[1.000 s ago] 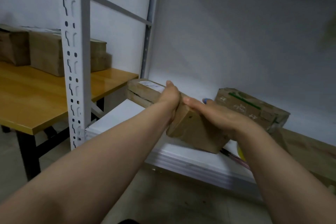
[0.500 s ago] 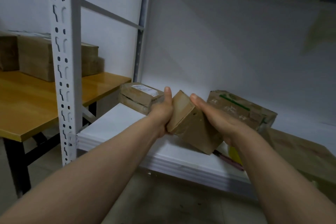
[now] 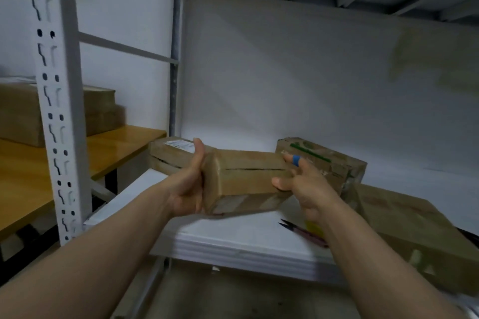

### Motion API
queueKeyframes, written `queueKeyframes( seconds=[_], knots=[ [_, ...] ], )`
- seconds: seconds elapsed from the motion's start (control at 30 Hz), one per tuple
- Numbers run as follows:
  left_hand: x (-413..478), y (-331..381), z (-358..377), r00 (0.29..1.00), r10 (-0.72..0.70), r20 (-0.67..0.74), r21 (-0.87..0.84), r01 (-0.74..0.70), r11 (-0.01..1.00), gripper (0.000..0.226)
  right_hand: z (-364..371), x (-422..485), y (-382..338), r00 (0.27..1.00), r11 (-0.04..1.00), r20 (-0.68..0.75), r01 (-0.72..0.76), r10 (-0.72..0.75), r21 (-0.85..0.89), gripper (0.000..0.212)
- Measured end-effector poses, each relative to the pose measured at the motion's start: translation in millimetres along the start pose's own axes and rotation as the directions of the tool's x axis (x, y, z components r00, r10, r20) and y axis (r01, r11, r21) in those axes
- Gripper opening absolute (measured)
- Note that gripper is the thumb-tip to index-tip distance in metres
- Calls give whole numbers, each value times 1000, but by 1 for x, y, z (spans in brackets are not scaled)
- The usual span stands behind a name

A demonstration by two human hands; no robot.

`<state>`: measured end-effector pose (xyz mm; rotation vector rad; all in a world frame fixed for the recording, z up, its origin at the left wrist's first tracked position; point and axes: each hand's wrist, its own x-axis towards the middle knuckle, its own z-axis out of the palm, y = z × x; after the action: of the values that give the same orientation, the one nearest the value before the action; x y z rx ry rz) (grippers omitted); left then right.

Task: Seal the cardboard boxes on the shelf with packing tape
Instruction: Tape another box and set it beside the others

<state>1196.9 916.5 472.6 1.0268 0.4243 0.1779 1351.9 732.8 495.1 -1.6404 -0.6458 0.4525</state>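
Note:
I hold a small brown cardboard box [image 3: 246, 176] between both hands, lifted above the white shelf [image 3: 233, 243]. Its top seam shows as a dark open slit facing me. My left hand [image 3: 186, 186] grips its left end, thumb up. My right hand [image 3: 303, 184] grips its right end, a blue band on one finger. Behind lie a labelled box [image 3: 168, 155] at left, a green-printed box [image 3: 326, 163] at right, and a large flat box [image 3: 414, 230] at the far right. No tape roll shows clearly; something yellow [image 3: 315, 228] is mostly hidden behind my right wrist.
Dark scissors-like blades [image 3: 293, 226] lie on the shelf under my right wrist. A perforated white upright [image 3: 55, 101] stands at left. Beyond it a wooden table [image 3: 28, 176] carries more cardboard boxes [image 3: 23, 114]. Another shelf level sits overhead.
The box was tilted with a corner down; now it has turned level with its long side and seam toward me. My hands moved apart to its two ends.

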Motion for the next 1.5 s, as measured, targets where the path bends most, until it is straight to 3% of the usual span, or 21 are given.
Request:
queueKeyframes(
  seconds=[0.1,0.2,0.3,0.37,0.4,0.47,0.5,0.57,0.6,0.63,0.73,0.87,1.0,1.13,1.23,1.4,1.5],
  knots=[
    [-3,5,6,1000,17,-13,198,-15,980,88,-3,7,6,1000,1000,-22,5,-5,10,76],
    [7,6,12,983,149,-105,341,-105,934,85,0,15,10,999,1000,-42,-3,3,-4,76],
    [25,11,18,938,260,-231,311,-182,933,98,4,23,12,996,996,-93,-17,9,-87,82],
    [40,15,23,876,409,-257,426,-277,861,105,6,31,17,991,988,-134,-42,22,-146,84],
    [47,17,26,823,515,-239,522,-338,783,106,6,37,21,986,985,-163,-58,31,-164,83],
    [62,20,34,695,711,-107,732,-429,529,110,7,49,29,973,981,-225,-86,46,-173,79],
    [71,22,38,622,782,-16,833,-424,355,110,7,54,32,968,981,-244,-97,53,-169,74],
    [91,22,42,525,832,178,965,-259,-43,107,8,65,39,967,980,-241,-119,78,-161,62],
    [102,19,44,541,803,252,968,-129,-217,104,9,70,42,969,978,-230,-128,88,-163,56],
    [113,14,44,606,746,277,938,-3,-346,99,11,74,45,971,977,-216,-136,98,-166,51],
    [144,-8,42,777,595,205,802,215,-557,80,16,81,54,975,971,-190,-152,117,-183,41],
    [165,-18,43,755,636,163,760,315,-568,78,17,87,63,972,973,-211,-139,100,-182,39],
    [183,-4,36,742,647,177,784,291,-548,81,22,92,63,976,984,-198,-114,85,-138,37],
    [200,15,26,747,660,79,874,268,-407,66,30,94,66,981,996,-191,0,-17,-85,30],
    [205,35,18,758,643,110,852,261,-453,53,34,94,74,971,992,-222,68,-90,-104,28],
    [221,47,10,769,589,248,910,24,-414,50,34,98,82,958,977,-227,138,-173,-164,28],
    [235,59,7,776,582,242,923,0,-385,59,35,97,84,955,949,-182,186,-236,-254,27]
  ],
)
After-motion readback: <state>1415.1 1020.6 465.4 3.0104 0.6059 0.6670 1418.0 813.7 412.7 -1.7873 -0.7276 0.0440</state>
